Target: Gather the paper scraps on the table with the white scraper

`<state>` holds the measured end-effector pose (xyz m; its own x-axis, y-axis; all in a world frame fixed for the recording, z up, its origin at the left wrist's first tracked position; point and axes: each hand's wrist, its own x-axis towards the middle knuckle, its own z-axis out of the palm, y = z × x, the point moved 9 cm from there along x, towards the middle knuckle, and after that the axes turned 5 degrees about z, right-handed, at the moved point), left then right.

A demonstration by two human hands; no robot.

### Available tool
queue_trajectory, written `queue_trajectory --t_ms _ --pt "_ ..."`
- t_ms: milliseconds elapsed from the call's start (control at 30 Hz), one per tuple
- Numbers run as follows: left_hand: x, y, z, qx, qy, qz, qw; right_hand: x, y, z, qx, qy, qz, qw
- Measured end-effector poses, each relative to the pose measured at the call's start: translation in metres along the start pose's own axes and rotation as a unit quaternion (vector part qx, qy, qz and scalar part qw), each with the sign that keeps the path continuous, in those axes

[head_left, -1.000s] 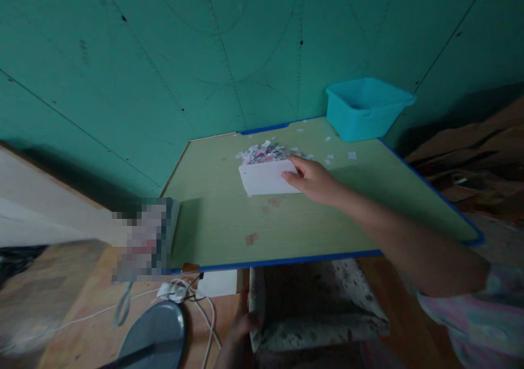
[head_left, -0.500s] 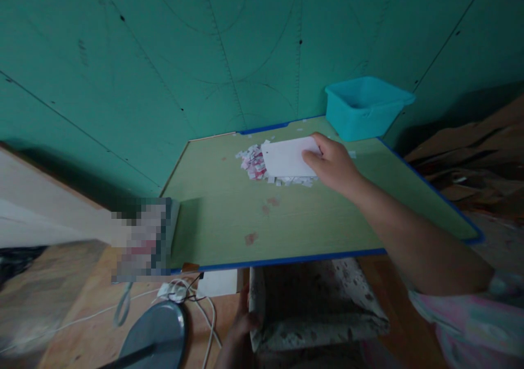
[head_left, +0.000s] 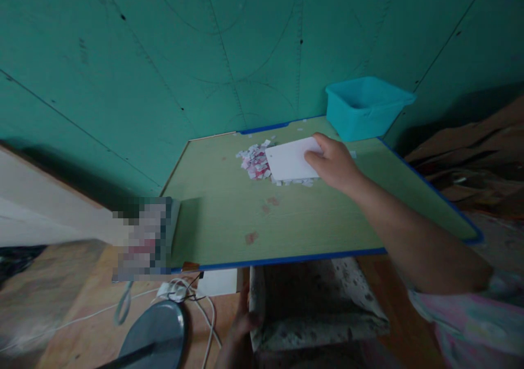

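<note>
My right hand (head_left: 333, 161) grips the right end of a thin white plate (head_left: 290, 159), thumb on top. The plate has rounded corners and a small hole near its far left corner. Its left part covers some of a pile of small white and pink paper scraps (head_left: 254, 161) on the green tabletop (head_left: 213, 216). Below the table's front edge, my left hand (head_left: 245, 322) is closed around the left wall of a stained, speckled open box (head_left: 319, 328). Its fingers are partly hidden in shadow.
A turquoise plastic basin (head_left: 364, 109) stands at the table's back right corner, against the green wall. Blue tape edges the table (head_left: 286, 261). A round grey stool (head_left: 158, 333), white cables (head_left: 210, 309) and a white box (head_left: 219, 283) are at lower left. Cardboard (head_left: 475, 150) is stacked at right.
The white plate has shifted slightly to the right and changed its tilt in my right hand, baring a little more of the scraps. My left hand and the box look the same.
</note>
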<state>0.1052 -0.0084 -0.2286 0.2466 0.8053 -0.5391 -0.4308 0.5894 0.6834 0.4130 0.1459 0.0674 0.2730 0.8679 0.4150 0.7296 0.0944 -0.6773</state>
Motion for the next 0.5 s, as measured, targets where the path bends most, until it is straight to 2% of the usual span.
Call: queue_trajectory --t_ms 100,167,233,400,500 --pt "-0.002 -0.001 0.001 0.001 0.002 -0.012 1.0 0.002 0.003 -0.008 -0.01 0.023 0.017 1.0" --pt "-0.005 -0.001 0.01 -0.014 -0.005 -0.019 1.0 0.004 0.005 -0.016 0.0 0.046 0.031 0.998" --pt "-0.009 0.004 0.022 -0.057 0.0 0.001 0.998 0.004 0.007 -0.019 0.02 0.054 0.038 0.998" --pt "-0.023 0.003 0.044 -0.182 0.025 0.001 0.983 0.003 0.004 -0.006 0.01 0.009 0.028 1.0" --pt "-0.023 0.004 0.037 -0.121 0.006 -0.004 0.993 0.003 0.006 -0.007 -0.024 0.017 0.033 0.999"
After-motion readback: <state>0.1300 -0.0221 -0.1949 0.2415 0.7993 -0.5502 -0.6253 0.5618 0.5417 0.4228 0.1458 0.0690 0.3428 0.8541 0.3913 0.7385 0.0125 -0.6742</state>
